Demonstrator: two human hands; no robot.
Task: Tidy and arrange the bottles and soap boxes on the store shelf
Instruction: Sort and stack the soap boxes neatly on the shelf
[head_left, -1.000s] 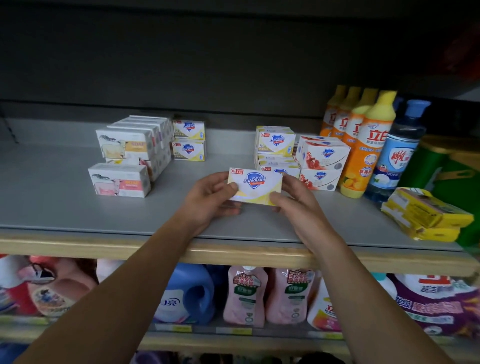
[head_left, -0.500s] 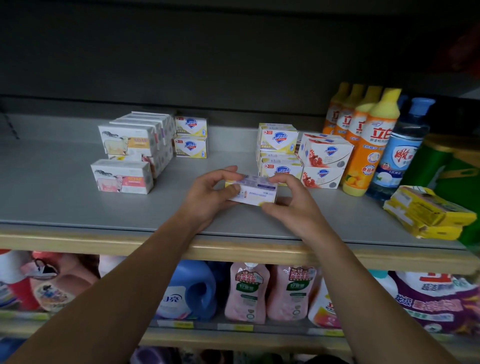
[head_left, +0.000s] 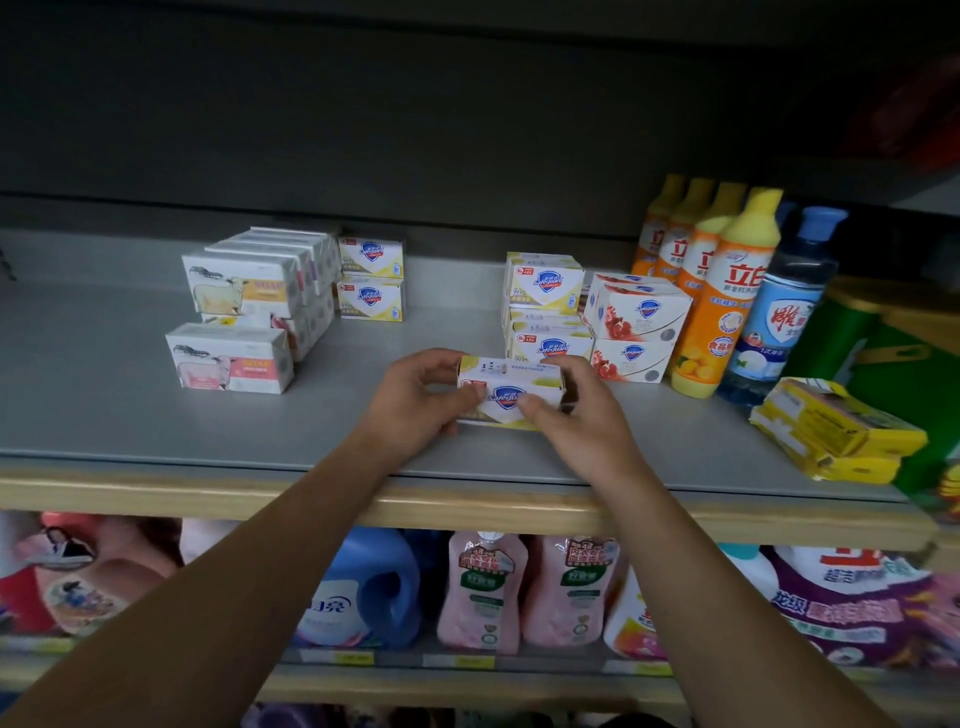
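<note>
A white-and-yellow Safeguard soap box (head_left: 506, 387) stands on the grey shelf (head_left: 130, 426) near its front edge. My left hand (head_left: 418, 402) grips its left end and my right hand (head_left: 569, 410) grips its right end, thumbs on the front face. Behind it is a stack of matching yellow soap boxes (head_left: 545, 306), with pomegranate soap boxes (head_left: 636, 327) to their right. Orange dish-soap bottles (head_left: 722, 291) and a blue bottle (head_left: 784, 312) stand further right. White sheep-print soap boxes (head_left: 244, 312) sit at the left, two more yellow boxes (head_left: 370, 278) behind them.
Yellow wrapped packs (head_left: 836, 431) lie stacked at the shelf's right end, beside a green container (head_left: 893, 353). The shelf below holds a blue detergent jug (head_left: 363, 587), pink refill pouches (head_left: 524, 587) and a purple bag (head_left: 852, 608). A beige lip (head_left: 208, 493) edges the shelf front.
The soap box was held up facing me, then tipped flat, and now both hands have set it down upright on the shelf in front of the yellow stack.
</note>
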